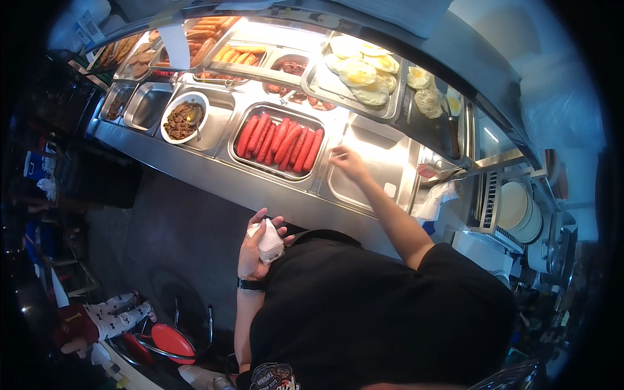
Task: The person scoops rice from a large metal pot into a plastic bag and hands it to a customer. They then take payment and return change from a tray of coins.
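My left hand (263, 241) holds a folded white cloth or paper wad (268, 243) low in front of my body, palm up with the fingers curled around it. Over the steel counter, my right hand (350, 165) reaches out with loosely bent fingers and nothing visible in them. It hovers between a steel tray (233, 146) of red sausages (280, 142) and a shallow steel pan (356, 187). A small white piece (390, 189) lies in that pan. Left of the sausages, a white bowl (204, 105) holds cooked meat strips (179, 124) and a spoon (195, 117).
A raised shelf holds a tray (312, 80) of fried eggs (363, 73), more eggs with a turner (453, 126), and trays of sausages (207, 36). Plates (519, 212) stand in a rack at right. A red stool (173, 343) and another person (97, 319) are at lower left.
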The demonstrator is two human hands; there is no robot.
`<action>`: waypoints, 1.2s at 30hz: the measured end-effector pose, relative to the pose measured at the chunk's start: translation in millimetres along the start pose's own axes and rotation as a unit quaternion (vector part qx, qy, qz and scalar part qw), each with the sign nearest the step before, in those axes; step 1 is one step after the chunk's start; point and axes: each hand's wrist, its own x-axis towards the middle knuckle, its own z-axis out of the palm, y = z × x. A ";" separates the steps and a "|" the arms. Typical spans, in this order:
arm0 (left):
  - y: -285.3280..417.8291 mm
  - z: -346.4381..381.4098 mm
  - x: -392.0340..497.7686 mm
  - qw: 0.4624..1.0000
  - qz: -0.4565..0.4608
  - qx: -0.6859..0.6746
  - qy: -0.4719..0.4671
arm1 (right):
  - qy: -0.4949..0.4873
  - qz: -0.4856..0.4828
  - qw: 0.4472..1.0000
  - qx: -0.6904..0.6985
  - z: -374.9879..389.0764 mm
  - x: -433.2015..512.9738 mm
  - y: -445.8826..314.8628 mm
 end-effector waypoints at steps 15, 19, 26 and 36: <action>0.2 39.6 11.2 0.993 -0.057 -0.072 -0.072 | 0.042 0.079 0.984 0.157 -23.3 4.9 120.8; -0.1 38.9 10.2 0.994 -0.046 -0.071 -0.071 | -0.049 0.032 0.920 0.388 -38.3 -31.6 55.0; 0.3 38.5 6.5 0.997 -0.027 -0.045 -0.055 | -0.155 -0.093 0.936 0.302 -51.4 -68.4 -68.3; -2.3 41.1 -37.4 0.957 -0.044 0.249 -0.141 | -0.255 -0.187 0.913 0.258 -41.8 -98.4 -138.0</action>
